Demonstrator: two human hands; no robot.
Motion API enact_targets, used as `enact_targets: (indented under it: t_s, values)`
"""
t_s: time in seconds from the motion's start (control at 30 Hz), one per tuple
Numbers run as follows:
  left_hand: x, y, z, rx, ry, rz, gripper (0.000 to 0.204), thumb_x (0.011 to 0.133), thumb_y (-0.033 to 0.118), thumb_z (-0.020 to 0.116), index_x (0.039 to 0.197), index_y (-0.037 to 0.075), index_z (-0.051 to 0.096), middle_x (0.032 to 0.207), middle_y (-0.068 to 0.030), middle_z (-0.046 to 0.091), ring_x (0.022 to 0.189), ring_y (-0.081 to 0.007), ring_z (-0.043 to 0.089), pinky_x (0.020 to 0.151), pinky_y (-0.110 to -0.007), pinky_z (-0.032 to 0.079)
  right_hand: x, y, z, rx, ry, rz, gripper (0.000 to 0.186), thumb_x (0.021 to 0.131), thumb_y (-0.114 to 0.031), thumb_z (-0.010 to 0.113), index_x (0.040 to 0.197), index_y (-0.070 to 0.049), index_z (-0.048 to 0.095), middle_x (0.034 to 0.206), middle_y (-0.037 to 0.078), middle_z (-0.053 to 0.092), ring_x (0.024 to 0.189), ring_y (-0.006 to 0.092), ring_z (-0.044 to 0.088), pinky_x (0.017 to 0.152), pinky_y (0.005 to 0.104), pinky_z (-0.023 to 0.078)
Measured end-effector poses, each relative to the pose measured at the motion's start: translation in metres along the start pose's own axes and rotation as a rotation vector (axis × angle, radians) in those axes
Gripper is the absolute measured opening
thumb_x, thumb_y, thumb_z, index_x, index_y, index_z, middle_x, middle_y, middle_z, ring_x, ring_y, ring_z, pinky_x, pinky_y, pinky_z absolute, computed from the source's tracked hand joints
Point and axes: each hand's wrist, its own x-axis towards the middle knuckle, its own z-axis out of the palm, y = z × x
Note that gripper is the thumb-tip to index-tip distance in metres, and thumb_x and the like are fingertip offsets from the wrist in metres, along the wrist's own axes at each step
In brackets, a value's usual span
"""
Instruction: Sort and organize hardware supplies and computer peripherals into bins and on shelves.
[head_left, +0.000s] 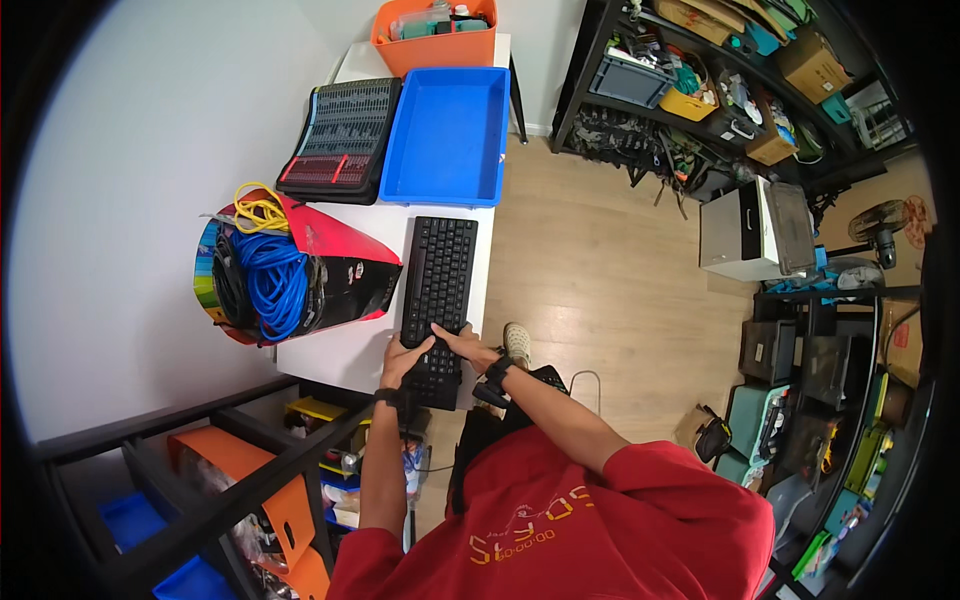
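The black keyboard (437, 295) lies lengthwise on the white table (340, 350), its long axis running away from the person. The left hand (405, 360) and right hand (465, 345) rest on its near end, fingers spread. A red bag (340, 265) holds blue cable (270, 280). The near keys are hidden.

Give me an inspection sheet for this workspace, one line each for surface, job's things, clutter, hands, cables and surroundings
Surface: white table, bare at its near left corner.
Job's things: black keyboard along the right edge, near end under both hands.
Clutter: empty blue tray, orange bin, black ridged case, open bag.
Hands: left hand and right hand rest on the keyboard; grip unclear.
Cables: blue coil, black coil and yellow coil in the bag.
Surroundings: wooden floor, crowded black shelves, white wall.
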Motion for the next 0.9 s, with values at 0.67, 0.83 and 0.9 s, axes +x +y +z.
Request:
enact_targets:
  t_s: [0.67, 0.83, 0.9]
  values:
    - [-0.05, 0.039, 0.023, -0.421, 0.086, -0.266, 0.057, 0.079, 0.031, 0.086, 0.116, -0.008, 0.066, 0.102, -0.0156, 0.074, 0.089, -0.0218, 0.073, 0.076, -0.033, 0.059, -0.048, 0.002, -0.004, 0.612, -0.045, -0.093, 0.075, 0.078, -0.045, 0.086, 0.111, 0.017, 0.062, 0.102, 0.02, 0.071, 0.083, 0.0232, 0.073, 0.073, 0.0339, 0.061]
    - [-0.077, 0.035, 0.037, -0.19, 0.232, -0.118, 0.059, 0.076, 0.027, 0.088, 0.117, -0.008, 0.064, 0.106, -0.0157, 0.073, 0.091, -0.0215, 0.072, 0.08, -0.033, 0.058, -0.101, 0.002, -0.012, 0.568, -0.061, -0.17, 0.061, 0.085, -0.038, 0.082, 0.114, 0.012, 0.063, 0.099, 0.016, 0.072, 0.082, 0.0201, 0.072, 0.071, 0.0319, 0.061]
    - [-0.101, 0.062, 0.04, -0.185, 0.266, -0.031, 0.063, 0.073, 0.028, 0.09, 0.116, -0.008, 0.062, 0.104, -0.0177, 0.073, 0.091, -0.0243, 0.072, 0.08, -0.035, 0.058, -0.117, 0.006, -0.018, 0.557, -0.056, -0.286, 0.05, 0.088, -0.033, 0.08, 0.114, 0.008, 0.065, 0.1, 0.013, 0.072, 0.084, 0.0179, 0.071, 0.072, 0.0312, 0.06]
